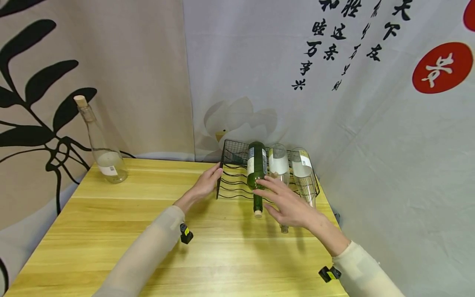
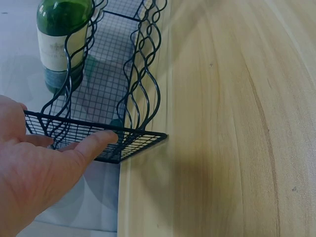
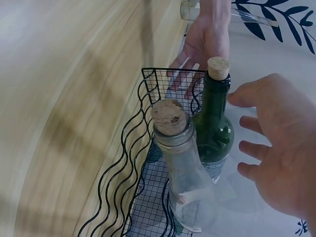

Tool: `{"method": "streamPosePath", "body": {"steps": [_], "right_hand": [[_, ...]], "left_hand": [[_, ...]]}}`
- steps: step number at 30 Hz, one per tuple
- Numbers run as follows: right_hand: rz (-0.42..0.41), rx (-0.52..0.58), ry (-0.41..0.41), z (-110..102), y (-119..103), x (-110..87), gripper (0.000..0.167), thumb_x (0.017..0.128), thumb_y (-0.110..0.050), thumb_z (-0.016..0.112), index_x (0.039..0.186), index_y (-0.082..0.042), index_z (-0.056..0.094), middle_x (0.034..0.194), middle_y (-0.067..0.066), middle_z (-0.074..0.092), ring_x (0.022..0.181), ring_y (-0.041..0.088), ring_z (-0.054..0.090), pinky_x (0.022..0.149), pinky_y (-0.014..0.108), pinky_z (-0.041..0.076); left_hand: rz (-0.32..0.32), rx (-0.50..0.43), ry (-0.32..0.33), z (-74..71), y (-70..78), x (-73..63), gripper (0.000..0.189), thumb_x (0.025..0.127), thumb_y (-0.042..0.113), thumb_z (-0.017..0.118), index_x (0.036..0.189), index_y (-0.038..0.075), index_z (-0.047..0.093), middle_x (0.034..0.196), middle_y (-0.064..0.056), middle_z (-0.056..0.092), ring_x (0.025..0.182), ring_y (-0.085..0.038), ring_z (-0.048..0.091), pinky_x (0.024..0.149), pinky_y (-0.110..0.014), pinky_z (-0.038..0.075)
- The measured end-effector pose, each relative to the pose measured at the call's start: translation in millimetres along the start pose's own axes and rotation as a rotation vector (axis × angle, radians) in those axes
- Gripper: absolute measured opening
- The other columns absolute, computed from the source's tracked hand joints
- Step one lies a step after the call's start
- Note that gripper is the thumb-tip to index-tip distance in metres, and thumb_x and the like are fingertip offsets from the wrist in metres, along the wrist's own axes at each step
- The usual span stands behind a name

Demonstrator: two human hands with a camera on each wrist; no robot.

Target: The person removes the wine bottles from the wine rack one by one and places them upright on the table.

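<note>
My left hand (image 1: 205, 181) grips the left end of a black wire wine rack (image 1: 219, 185). In the left wrist view its thumb lies over the mesh end panel (image 2: 136, 142). A green wine bottle (image 1: 251, 167) with a cork rests in the rack, neck toward me. Beside its neck and shoulder is my right hand (image 1: 291, 204), fingers spread. The right wrist view shows a gap between that hand and the green bottle (image 3: 216, 136). Two clear bottles (image 1: 279, 165) (image 1: 302, 167) lie in the rack to the right, one partly behind the right hand.
A clear corked bottle (image 1: 107, 161) stands upright at the table's back left. The wooden table (image 1: 208, 255) ends at the rack's back, against a printed cloth curtain (image 1: 237, 62). Another cloth (image 1: 400, 185) hangs close along the right edge.
</note>
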State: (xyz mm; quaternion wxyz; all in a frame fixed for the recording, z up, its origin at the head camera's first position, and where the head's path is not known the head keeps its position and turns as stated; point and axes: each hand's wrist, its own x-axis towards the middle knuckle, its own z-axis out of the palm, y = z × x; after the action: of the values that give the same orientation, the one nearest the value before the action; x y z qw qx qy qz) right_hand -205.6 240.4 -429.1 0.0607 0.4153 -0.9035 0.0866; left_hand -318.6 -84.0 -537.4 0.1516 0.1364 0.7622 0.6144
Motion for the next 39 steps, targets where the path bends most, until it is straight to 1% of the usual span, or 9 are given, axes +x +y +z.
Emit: {"method": "streamPosePath", "body": {"steps": [6,11,18,21,23,29,31,33,39], "right_hand": [[-0.104,-0.11,0.02,6,3,5.1,0.061,0.092,-0.007,0.091,0.15,-0.015,0.073,0.166,0.019,0.062,0.16,0.048,0.051,0.135,0.069,0.04],[-0.154,-0.137,0.013,10,3,9.9,0.062,0.087,-0.002,0.094,0.145,-0.014,0.076,0.161,0.019,0.066,0.158,0.048,0.055,0.131,0.069,0.045],[-0.182,-0.22,-0.021,14,3,12.6,0.055,0.089,-0.007,0.095,0.141,-0.015,0.079,0.159,0.016,0.069,0.158,0.043,0.057,0.133,0.064,0.045],[-0.2,-0.247,-0.013,16,3,13.0,0.054,0.088,-0.009,0.096,0.14,-0.015,0.08,0.156,0.014,0.071,0.156,0.041,0.059,0.133,0.062,0.046],[-0.213,-0.26,-0.003,16,4,13.3,0.054,0.088,-0.009,0.097,0.139,-0.015,0.08,0.154,0.013,0.073,0.154,0.04,0.061,0.132,0.061,0.047],[-0.239,-0.264,0.014,20,4,15.3,0.052,0.086,-0.008,0.097,0.135,-0.016,0.082,0.151,0.012,0.075,0.151,0.036,0.065,0.131,0.059,0.049],[-0.239,-0.262,0.01,22,5,16.0,0.051,0.087,-0.007,0.097,0.135,-0.017,0.082,0.15,0.011,0.076,0.151,0.035,0.065,0.131,0.059,0.049],[-0.239,-0.261,0.004,23,5,16.4,0.05,0.087,-0.006,0.096,0.134,-0.016,0.082,0.149,0.01,0.076,0.151,0.035,0.065,0.132,0.059,0.048],[-0.246,-0.254,-0.006,24,6,18.7,0.048,0.088,-0.001,0.093,0.133,-0.017,0.082,0.148,0.009,0.077,0.15,0.034,0.066,0.133,0.06,0.046]], "left_hand": [[0.005,0.017,0.012,-0.2,-0.9,0.5,0.07,0.125,0.047,0.035,0.184,0.014,0.013,0.187,-0.021,0.026,0.171,-0.044,0.034,0.142,-0.064,0.027],[0.01,0.016,0.014,-0.4,-1.2,0.6,0.07,0.125,0.047,0.034,0.184,0.015,0.012,0.188,-0.02,0.023,0.172,-0.044,0.033,0.142,-0.064,0.027],[0.02,0.055,0.026,-0.7,-1.5,-0.3,0.072,0.124,0.054,0.034,0.184,0.018,0.015,0.189,-0.016,0.023,0.172,-0.043,0.035,0.144,-0.063,0.023],[0.019,0.068,0.025,0.5,-1.7,-0.5,0.072,0.124,0.054,0.033,0.184,0.018,0.015,0.19,-0.015,0.022,0.171,-0.043,0.035,0.143,-0.063,0.026],[0.013,0.066,0.023,1.6,-1.7,-0.5,0.072,0.124,0.054,0.033,0.184,0.018,0.014,0.19,-0.016,0.023,0.171,-0.043,0.036,0.142,-0.064,0.03],[-0.001,0.035,0.016,2.2,-1.6,-1.9,0.072,0.124,0.054,0.033,0.184,0.02,0.013,0.189,-0.018,0.025,0.171,-0.043,0.036,0.137,-0.065,0.038],[-0.006,0.037,0.014,2.0,-0.5,-2.0,0.071,0.124,0.052,0.033,0.184,0.018,0.013,0.188,-0.019,0.025,0.171,-0.044,0.036,0.138,-0.066,0.036],[-0.008,0.034,0.016,2.3,-0.6,-2.1,0.071,0.124,0.052,0.033,0.184,0.018,0.013,0.187,-0.02,0.027,0.171,-0.044,0.036,0.137,-0.067,0.038],[-0.002,0.039,0.022,2.9,-2.3,-1.7,0.07,0.125,0.052,0.033,0.184,0.021,0.015,0.188,-0.018,0.027,0.171,-0.043,0.037,0.138,-0.066,0.036]]}}
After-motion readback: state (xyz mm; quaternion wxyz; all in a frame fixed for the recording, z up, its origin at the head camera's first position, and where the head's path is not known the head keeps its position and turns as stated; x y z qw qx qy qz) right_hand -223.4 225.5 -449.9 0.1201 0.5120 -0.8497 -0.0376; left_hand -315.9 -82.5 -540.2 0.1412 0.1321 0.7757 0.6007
